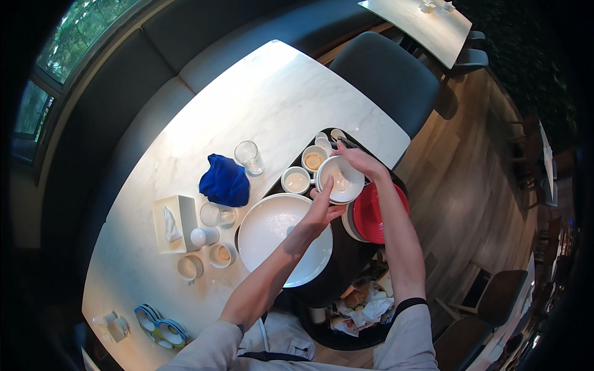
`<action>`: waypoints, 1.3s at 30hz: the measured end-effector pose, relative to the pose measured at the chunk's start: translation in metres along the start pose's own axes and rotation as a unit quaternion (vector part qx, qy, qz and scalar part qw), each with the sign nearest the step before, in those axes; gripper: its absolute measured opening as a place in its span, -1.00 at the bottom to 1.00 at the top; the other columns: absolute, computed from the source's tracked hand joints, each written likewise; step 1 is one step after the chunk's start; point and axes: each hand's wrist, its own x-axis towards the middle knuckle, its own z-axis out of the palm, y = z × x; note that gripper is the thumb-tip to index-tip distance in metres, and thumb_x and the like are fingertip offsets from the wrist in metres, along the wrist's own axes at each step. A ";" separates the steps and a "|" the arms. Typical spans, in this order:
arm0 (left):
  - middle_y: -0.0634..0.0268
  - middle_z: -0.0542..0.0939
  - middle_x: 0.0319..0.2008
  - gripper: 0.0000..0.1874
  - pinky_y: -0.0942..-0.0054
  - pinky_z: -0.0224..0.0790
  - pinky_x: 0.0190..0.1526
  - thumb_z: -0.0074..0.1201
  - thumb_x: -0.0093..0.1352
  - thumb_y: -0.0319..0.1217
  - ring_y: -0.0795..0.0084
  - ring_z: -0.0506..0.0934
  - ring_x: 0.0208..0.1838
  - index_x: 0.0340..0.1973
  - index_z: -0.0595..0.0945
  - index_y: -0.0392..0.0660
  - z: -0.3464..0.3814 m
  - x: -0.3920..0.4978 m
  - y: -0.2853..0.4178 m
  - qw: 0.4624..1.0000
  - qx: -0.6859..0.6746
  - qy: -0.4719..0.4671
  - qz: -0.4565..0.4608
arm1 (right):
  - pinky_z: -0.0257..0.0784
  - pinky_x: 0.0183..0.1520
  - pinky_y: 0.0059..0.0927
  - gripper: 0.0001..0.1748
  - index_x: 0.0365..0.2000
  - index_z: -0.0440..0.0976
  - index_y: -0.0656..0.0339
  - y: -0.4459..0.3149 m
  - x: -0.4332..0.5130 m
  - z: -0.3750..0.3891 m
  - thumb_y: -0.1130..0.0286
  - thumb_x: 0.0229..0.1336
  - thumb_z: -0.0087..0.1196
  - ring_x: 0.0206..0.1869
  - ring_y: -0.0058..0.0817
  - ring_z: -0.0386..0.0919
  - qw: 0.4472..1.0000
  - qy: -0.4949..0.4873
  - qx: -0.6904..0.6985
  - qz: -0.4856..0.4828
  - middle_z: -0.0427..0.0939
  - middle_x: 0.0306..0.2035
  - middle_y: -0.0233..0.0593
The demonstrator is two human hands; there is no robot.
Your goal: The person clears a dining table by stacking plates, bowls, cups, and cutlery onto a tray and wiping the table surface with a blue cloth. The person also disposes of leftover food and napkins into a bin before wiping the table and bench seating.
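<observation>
My left hand grips the near left side of a stack of white bowls, its thumb over the rim. On the far right side, my right hand reaches around the bowls near dark utensils on a black tray; its fingertips are partly hidden. Under and around the bowls, the tray holds a used white cup, another cup with brown residue, large white plates and a red plate on other dishes. A blue cloth lies crumpled on the marble table.
Left of the tray stand drinking glasses, a tissue box, a white shaker and used cups. Colourful divided dishes lie near the table's edge. Below the tray is a black bin of food scraps. A chair adjoins the table.
</observation>
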 end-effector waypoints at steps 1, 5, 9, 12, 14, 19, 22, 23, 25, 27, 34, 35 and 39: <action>0.11 0.38 0.16 -0.27 0.17 0.36 0.12 -0.13 0.38 0.18 0.13 0.48 0.10 0.24 0.17 -0.08 -0.001 0.003 -0.001 1.000 -0.008 -0.002 -0.009 | 0.20 0.22 -0.36 -0.24 -0.03 0.53 0.23 0.002 0.002 0.000 -0.24 0.32 -0.37 0.10 -0.32 0.43 1.000 -0.001 -0.006 0.005 0.51 0.04 -0.03; 0.22 0.40 0.18 -0.29 0.18 0.32 0.17 -0.17 0.40 0.19 0.20 0.46 0.15 0.26 0.25 -0.04 -0.002 0.014 -0.011 0.999 -0.012 0.024 -0.047 | 0.19 0.24 -0.33 -0.25 -0.04 0.55 0.19 0.015 0.008 0.005 -0.23 0.32 -0.38 0.14 -0.26 0.41 0.999 0.013 -0.041 -0.017 0.51 0.05 0.01; 0.24 0.41 0.18 -0.30 0.15 0.26 0.19 -0.16 0.39 0.18 0.27 0.44 0.17 0.27 0.26 -0.01 -0.008 0.024 -0.020 0.998 -0.047 0.029 -0.035 | 0.16 0.28 -0.30 -0.24 -0.04 0.56 0.16 0.031 0.012 0.012 -0.25 0.30 -0.37 0.18 -0.18 0.39 0.999 0.016 -0.035 -0.026 0.49 0.07 0.06; 0.24 0.42 0.17 -0.34 0.15 0.23 0.18 -0.16 0.40 0.15 0.31 0.43 0.17 0.25 0.28 -0.01 -0.007 0.029 -0.024 0.996 -0.053 0.062 -0.040 | 0.18 0.27 -0.27 -0.24 -0.04 0.56 0.14 0.036 0.016 0.013 -0.27 0.28 -0.37 0.21 -0.11 0.37 0.999 0.029 -0.045 -0.010 0.47 0.08 0.11; 0.25 0.43 0.16 -0.35 0.15 0.23 0.16 -0.16 0.41 0.14 0.31 0.43 0.18 0.24 0.29 0.00 -0.002 0.031 -0.024 0.994 -0.061 0.077 -0.041 | 0.19 0.27 -0.27 -0.24 -0.06 0.58 0.12 0.036 0.017 0.013 -0.27 0.28 -0.37 0.20 -0.12 0.38 0.998 0.030 -0.058 -0.019 0.48 0.08 0.09; 0.21 0.45 0.14 -0.44 0.22 0.34 0.07 -0.01 0.41 -0.09 0.33 0.50 0.08 0.21 0.26 -0.06 0.011 0.018 -0.020 0.988 -0.078 0.134 -0.017 | 0.22 0.24 -0.27 -0.26 -0.10 0.59 0.12 0.033 0.016 0.018 -0.26 0.27 -0.36 0.15 -0.12 0.43 0.996 0.042 -0.068 -0.032 0.51 0.03 0.06; 0.05 0.43 0.10 -0.31 0.30 0.43 0.03 0.08 0.37 -0.22 0.25 0.53 0.05 0.27 0.07 -0.11 -0.004 -0.009 -0.005 0.999 0.020 0.039 -0.009 | 0.28 0.17 -0.28 -0.27 -0.11 0.58 0.14 0.034 0.016 0.023 -0.26 0.27 -0.32 0.09 -0.12 0.48 0.994 0.067 -0.076 -0.036 0.55 -0.03 0.07; 0.03 0.43 0.08 -0.27 0.32 0.45 0.02 0.10 0.36 -0.23 0.23 0.53 0.04 0.29 0.03 -0.13 -0.012 -0.019 0.001 0.998 0.066 0.016 -0.006 | 0.30 0.15 -0.27 -0.27 -0.12 0.58 0.16 0.036 0.016 0.024 -0.25 0.26 -0.31 0.06 -0.12 0.49 0.994 0.075 -0.076 -0.032 0.56 -0.05 0.08; 0.00 0.54 -0.12 -0.16 0.41 0.55 -0.23 0.18 0.32 -0.26 0.28 0.62 -0.27 0.34 0.03 -0.23 -0.029 -0.030 0.020 0.973 0.228 0.033 -0.007 | 0.34 0.10 -0.26 -0.27 -0.14 0.58 0.18 0.039 0.016 0.027 -0.25 0.26 -0.30 0.02 -0.11 0.52 0.993 0.085 -0.078 -0.032 0.57 -0.09 0.08; 0.05 0.63 -0.34 -0.39 0.29 0.50 -0.23 0.22 0.22 -0.25 0.13 0.63 -0.32 0.09 0.41 -0.30 -0.047 -0.023 0.049 0.837 0.508 0.133 0.155 | 0.36 0.06 -0.26 -0.27 -0.16 0.57 0.21 0.042 0.017 0.028 -0.25 0.25 -0.28 -0.01 -0.11 0.53 0.991 0.096 -0.085 -0.030 0.58 -0.13 0.08; -0.07 0.55 -0.12 -0.43 0.13 0.44 -0.02 0.17 0.16 -0.21 -0.06 0.55 -0.03 0.05 0.47 -0.18 -0.078 0.030 0.079 0.614 0.751 0.206 0.126 | 0.33 0.13 -0.16 -0.32 -0.16 0.56 0.29 0.043 0.011 0.039 -0.15 0.26 -0.25 0.05 0.03 0.47 0.981 0.178 -0.075 0.011 0.53 -0.07 0.17; -0.08 0.57 -0.14 -0.45 0.13 0.43 -0.01 0.17 0.15 -0.22 -0.05 0.55 -0.04 0.03 0.50 -0.19 -0.083 0.034 0.078 0.626 0.739 0.203 0.141 | 0.32 0.14 -0.16 -0.32 -0.17 0.56 0.29 0.043 0.010 0.042 -0.15 0.26 -0.26 0.05 0.03 0.47 0.980 0.185 -0.076 0.006 0.53 -0.08 0.17; -0.11 0.62 -0.18 -0.52 0.13 0.44 0.00 0.17 0.12 -0.26 -0.02 0.59 -0.08 -0.06 0.59 -0.18 -0.099 0.039 0.083 0.652 0.701 0.211 0.197 | 0.32 0.14 -0.16 -0.30 -0.17 0.56 0.28 0.044 0.007 0.052 -0.17 0.26 -0.27 0.05 0.02 0.48 0.974 0.217 -0.064 0.030 0.56 -0.11 0.16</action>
